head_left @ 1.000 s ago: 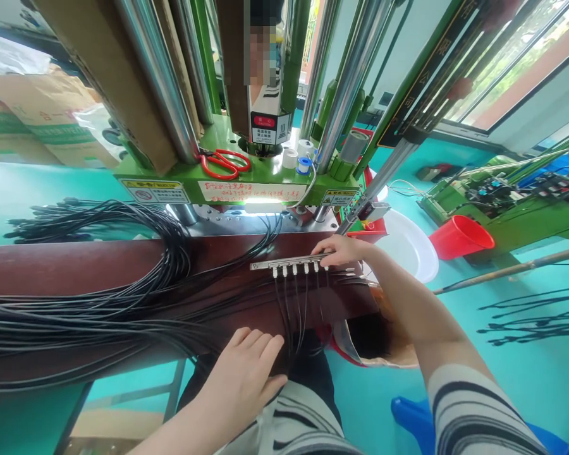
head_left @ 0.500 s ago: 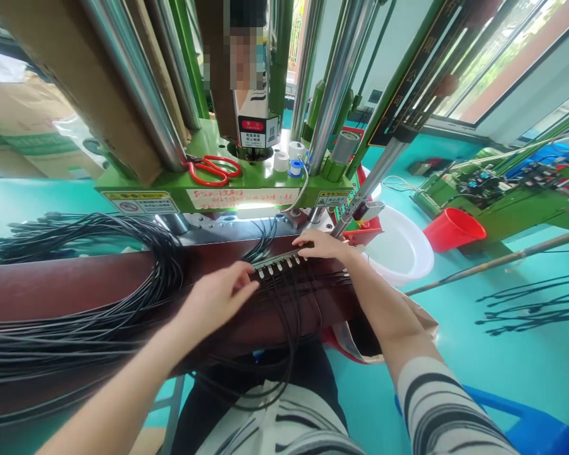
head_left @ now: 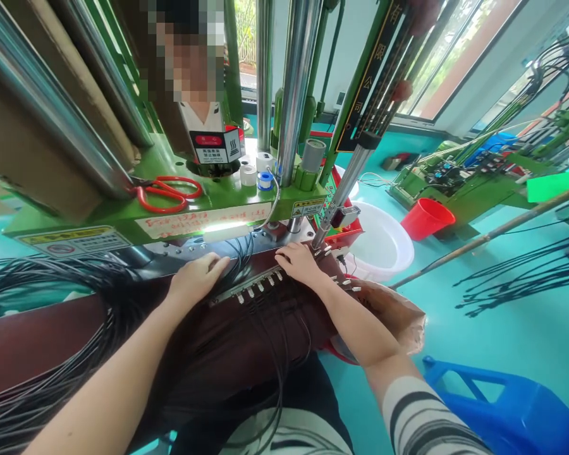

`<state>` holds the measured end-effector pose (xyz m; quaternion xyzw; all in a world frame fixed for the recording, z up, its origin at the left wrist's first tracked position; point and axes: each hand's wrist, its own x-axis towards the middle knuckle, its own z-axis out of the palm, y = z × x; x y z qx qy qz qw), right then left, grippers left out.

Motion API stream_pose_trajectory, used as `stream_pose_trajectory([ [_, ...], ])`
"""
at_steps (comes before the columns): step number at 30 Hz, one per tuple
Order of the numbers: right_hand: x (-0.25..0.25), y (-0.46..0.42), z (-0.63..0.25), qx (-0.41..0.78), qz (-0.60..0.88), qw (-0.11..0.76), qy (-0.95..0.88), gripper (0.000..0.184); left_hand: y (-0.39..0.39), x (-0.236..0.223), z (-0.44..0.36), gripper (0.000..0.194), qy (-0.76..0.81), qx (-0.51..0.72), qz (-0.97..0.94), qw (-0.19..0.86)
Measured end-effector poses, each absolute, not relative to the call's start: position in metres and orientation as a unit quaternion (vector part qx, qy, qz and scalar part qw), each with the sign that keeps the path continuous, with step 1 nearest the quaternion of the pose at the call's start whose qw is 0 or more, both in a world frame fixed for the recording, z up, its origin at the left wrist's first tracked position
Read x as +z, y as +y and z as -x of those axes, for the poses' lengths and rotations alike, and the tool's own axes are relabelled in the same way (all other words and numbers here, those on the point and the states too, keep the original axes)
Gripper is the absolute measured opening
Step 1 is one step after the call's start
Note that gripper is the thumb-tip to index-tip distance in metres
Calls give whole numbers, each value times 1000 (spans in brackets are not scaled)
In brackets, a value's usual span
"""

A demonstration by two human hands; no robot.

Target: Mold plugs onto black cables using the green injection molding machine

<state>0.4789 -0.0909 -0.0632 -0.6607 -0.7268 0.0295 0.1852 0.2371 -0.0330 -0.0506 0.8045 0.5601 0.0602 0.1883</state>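
A narrow metal strip [head_left: 230,294] lies on the dark red bench top, with several silver connectors [head_left: 260,287] along its front edge. Black cables [head_left: 275,328] run from the connectors toward my lap, and thinner dark cables [head_left: 241,253] lie behind the strip. My left hand [head_left: 194,278] is just past the strip's left end, thumb and fingers apart, with nothing visible in them. Over the right end is my right hand [head_left: 299,262], fingers reaching forward beyond the strip. Its palm hides that end, so contact is unclear.
A green press [head_left: 99,218] stands ahead, bearing red-handled scissors [head_left: 168,193] and white tape rolls [head_left: 248,175]. Bundled black cables [head_left: 109,316] cover the bench's left. At right are a white tub [head_left: 403,253], a red bucket [head_left: 429,219] and a blue stool [head_left: 516,404].
The view has shifted, with the press now nearer and farther left. My left hand has moved from the strip's front toward its back left. My right fingers reach farther past the strip.
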Motion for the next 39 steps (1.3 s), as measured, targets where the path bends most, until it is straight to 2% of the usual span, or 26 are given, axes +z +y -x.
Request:
stream_pose_trajectory([
  [4, -72, -89, -476, -8, 667, 178, -723, 25, -42, -50, -242, 47, 554, 16, -819, 147],
  [12, -75, -88, -475, -45, 671, 170, -720, 22, -43, -48, -243, 37, 552, 27, -818, 162],
  [25, -75, -86, -479, -53, 656, 181, -731, 24, -41, -53, -241, 30, 535, 81, -822, 176],
  [39, -71, -87, -479, -44, 656, 184, -730, 23, -42, -52, -241, 29, 532, 84, -822, 184],
])
